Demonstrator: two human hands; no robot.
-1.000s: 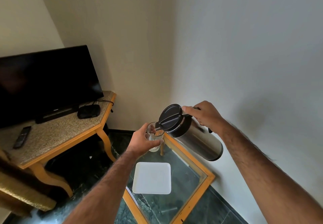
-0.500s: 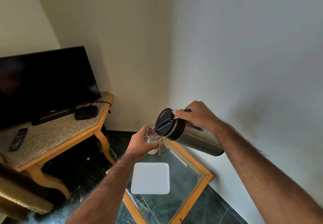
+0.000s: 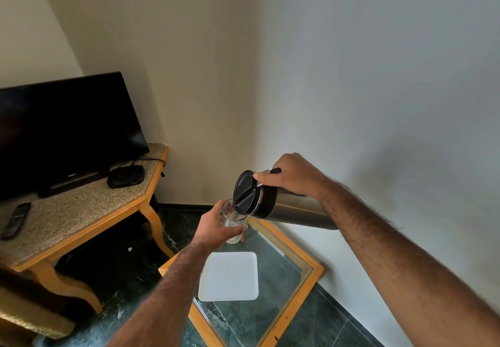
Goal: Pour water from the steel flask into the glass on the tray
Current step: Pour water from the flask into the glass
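Note:
My right hand [image 3: 293, 175] grips the handle of the steel flask [image 3: 297, 210], which lies almost level, its black lid [image 3: 244, 192] pointing left with its spout over the glass. My left hand [image 3: 216, 227] holds the clear glass [image 3: 234, 223] in the air just under the lid; a little water shows in it. The white square tray [image 3: 230, 276] lies bare on the glass-topped table [image 3: 292, 300] below the glass.
A wooden stand with a stone top [image 3: 75, 211] is at the left, carrying a black TV [image 3: 62, 133], a small black box [image 3: 125, 176] and a remote [image 3: 15, 219]. Walls close in behind and to the right. The floor is dark green marble.
The flask has tipped further toward level, its body rising and its lid coming down over the glass. My left hand keeps the glass under the spout.

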